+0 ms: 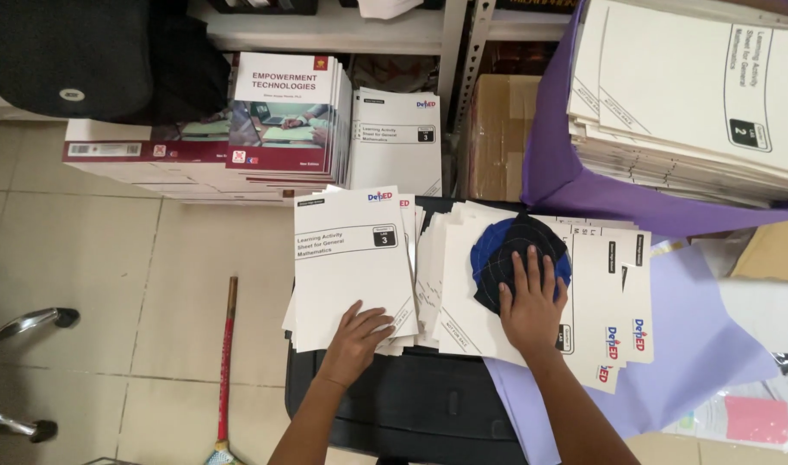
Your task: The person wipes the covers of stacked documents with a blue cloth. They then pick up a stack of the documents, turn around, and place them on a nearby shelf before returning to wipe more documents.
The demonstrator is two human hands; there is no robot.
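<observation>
My left hand (357,338) lies with fingers spread on the lower edge of a stack of white printed booklets (349,267), which rests on a dark case (420,409). My right hand (532,306) presses flat on a blue and black cloth cap (502,250) that sits on a second, fanned-out pile of white booklets (601,301) to the right. Neither hand grips anything.
Stacks of maroon-and-white textbooks (278,112) and more white booklets (396,138) stand behind on the tiled floor. A tall booklet pile (695,95) on purple paper (549,146) is at upper right, a brown cardboard box (497,129) beside it. A red-handled broom (225,362) and chair legs (19,370) are left.
</observation>
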